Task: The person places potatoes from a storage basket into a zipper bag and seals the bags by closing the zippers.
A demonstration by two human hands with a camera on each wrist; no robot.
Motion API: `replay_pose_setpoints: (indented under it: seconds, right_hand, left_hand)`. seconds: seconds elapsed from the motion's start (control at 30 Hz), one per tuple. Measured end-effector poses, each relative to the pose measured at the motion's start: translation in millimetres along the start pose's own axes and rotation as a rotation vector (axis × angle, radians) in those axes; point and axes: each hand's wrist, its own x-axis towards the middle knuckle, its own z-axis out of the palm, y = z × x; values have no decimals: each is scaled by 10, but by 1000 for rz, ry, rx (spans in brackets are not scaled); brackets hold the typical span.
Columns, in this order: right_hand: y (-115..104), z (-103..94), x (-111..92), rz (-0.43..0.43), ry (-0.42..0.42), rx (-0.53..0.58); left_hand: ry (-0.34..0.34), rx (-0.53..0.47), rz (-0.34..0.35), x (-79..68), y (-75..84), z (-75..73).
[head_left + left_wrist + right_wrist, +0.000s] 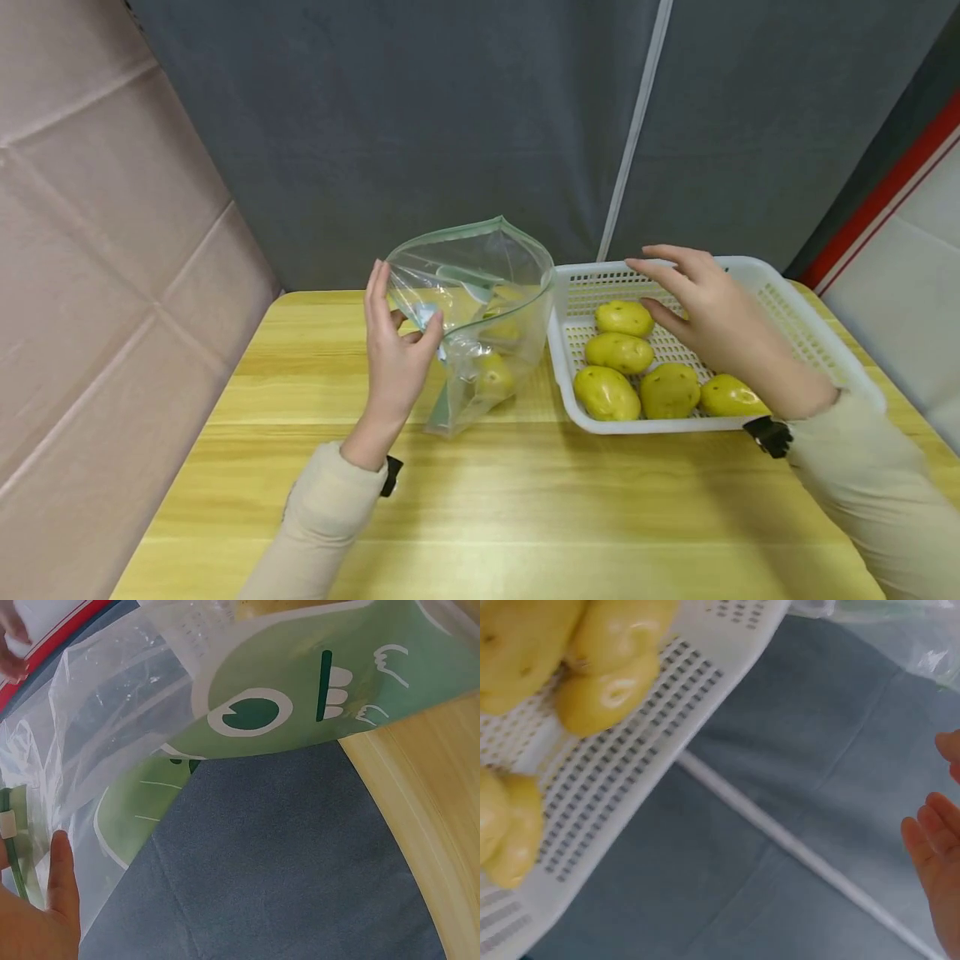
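A clear zip-top bag (480,333) with a green rim stands on the table, its mouth spread wide. My left hand (393,358) pinches the bag's left rim between thumb and fingers. Yellow potatoes lie inside; one potato (493,377) shows near the bottom. Seen from the left wrist, the bag (262,712) carries a green cartoon print. My right hand (720,317) hovers over a white plastic basket (652,427), fingers spread apart and holding nothing. Several potatoes (617,353) lie in that basket, some partly hidden under the hand. The right wrist view shows the right hand's fingers (926,840) beyond the basket's edge.
The basket stands close against the bag's right side on a wood-grain table (525,517). A grey curtain (420,125) with a pale strip hangs behind the table. Pale padded panels (90,250) flank the left, and a red-striped white panel (915,225) the right.
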Motion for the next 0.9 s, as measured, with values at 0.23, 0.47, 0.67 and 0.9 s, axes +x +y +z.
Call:
replay_pose_setpoints:
  seconds: [0.23,0.47,0.67,0.9]
  right_hand:
    - [239,-67,-299,147,-58,-80]
    - [494,-92,-584,299,-155,-92]
    - [676,-42,-822,390,-230,-105]
    - [849,52,-1048,479,-368,-134]
  left_hand:
    - [-3,10,7,0,-11,-6]
    - [-10,9,-6,-3,-16,-27]
    - [-16,19,-16,-10,-27,-32]
    - [-28,41,-14,-12,-43,-37]
